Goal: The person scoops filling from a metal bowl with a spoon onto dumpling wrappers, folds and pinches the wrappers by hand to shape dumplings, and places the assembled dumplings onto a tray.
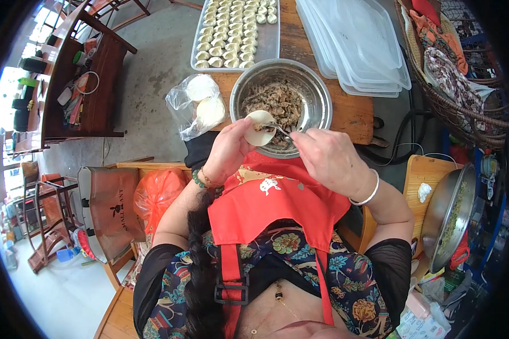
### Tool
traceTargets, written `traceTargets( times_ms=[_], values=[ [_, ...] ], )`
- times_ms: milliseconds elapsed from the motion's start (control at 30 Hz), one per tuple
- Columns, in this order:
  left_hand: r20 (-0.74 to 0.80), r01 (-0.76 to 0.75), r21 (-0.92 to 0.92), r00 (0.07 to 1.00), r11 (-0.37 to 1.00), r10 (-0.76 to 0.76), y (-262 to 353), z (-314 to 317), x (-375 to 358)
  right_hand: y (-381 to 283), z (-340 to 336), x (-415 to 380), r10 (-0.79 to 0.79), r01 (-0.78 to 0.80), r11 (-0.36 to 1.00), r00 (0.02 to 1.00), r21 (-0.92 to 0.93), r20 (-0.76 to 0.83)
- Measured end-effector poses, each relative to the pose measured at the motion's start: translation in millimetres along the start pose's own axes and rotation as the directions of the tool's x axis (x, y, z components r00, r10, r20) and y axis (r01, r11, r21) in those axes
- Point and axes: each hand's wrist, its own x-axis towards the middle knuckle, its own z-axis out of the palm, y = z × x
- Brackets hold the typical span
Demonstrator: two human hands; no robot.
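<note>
My left hand point(230, 143) holds a round dumpling wrapper point(259, 135) by its edge, above the near rim of a steel bowl point(323, 101). In my right hand point(332, 153) is a metal spoon point(281, 131), its tip over the wrapper with a little dark filling there. Brown minced filling point(277, 101) lies in the bowl, heaped toward its left side. Left of the bowl, a clear plastic bag point(181, 116) contains stacks of round wrappers point(210, 111). Behind the bowl, rows of folded dumplings point(231, 55) fill most of a plastic tray point(268, 42).
Stacked clear plastic lids or trays point(362, 45) lie on the wooden table point(353, 116) at right. A wicker basket point(486, 121) with cloths stands beyond. At lower right, a large steel basin point(448, 217) sits near a wooden stool. A red plastic bag point(159, 189) is at left.
</note>
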Motion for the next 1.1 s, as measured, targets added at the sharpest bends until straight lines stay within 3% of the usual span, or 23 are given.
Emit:
traceTargets(
  times_ms=[67, 133, 367, 467, 533, 633, 667, 733, 933, 1100],
  values=[
    [0.012, 0.015, -0.052, 1.000, 0.999, -0.014, -1, -2, 4, -5, 3, -2, 0.005, -0.005, 0.999, 1.000, -0.043, 0.003],
    [0.037, 0.024, -0.174, 0.999, 0.984, -0.018, -3, -4, 7, -3, 16, -6, -0.110, 0.091, 0.982, 0.988, -0.168, -0.108],
    [0.065, 0.014, -0.382, 0.998, 0.924, 0.012, 4, -6, 10, 24, 66, -25, -0.198, 0.145, 0.959, 0.957, -0.243, -0.211],
    [0.112, 0.037, -0.482, 0.994, 0.875, 0.019, 2, -6, 11, 32, 79, -27, -0.163, 0.122, 0.982, 0.936, -0.145, -0.311],
    [0.073, 0.016, -0.514, 0.997, 0.858, 0.025, 0, -2, 12, 30, 83, -26, 0.039, 0.032, 0.987, 0.903, 0.160, -0.427],
    [0.098, -0.003, -0.474, 0.994, 0.881, 0.057, 3, 3, 10, 27, 80, -24, 0.145, 0.001, 0.948, 0.889, 0.317, -0.435],
    [0.100, -0.003, -0.473, 0.993, 0.881, 0.057, 4, 5, 8, 28, 79, -24, 0.145, 0.001, 0.949, 0.888, 0.316, -0.436],
    [0.150, -0.057, -0.396, 0.981, 0.916, 0.126, 6, 7, 5, 30, 77, -23, 0.021, 0.041, 0.991, 0.886, 0.124, -0.464],
    [0.140, -0.213, -0.081, 0.965, 0.974, 0.222, 4, 13, 1, 22, 75, -23, 0.101, -0.001, 0.975, 0.892, 0.220, -0.441],
    [0.110, -0.151, -0.115, 0.980, 0.982, 0.164, 3, 6, 3, 19, 76, -22, 0.111, 0.004, 0.967, 0.894, 0.256, -0.434]
  ],
)
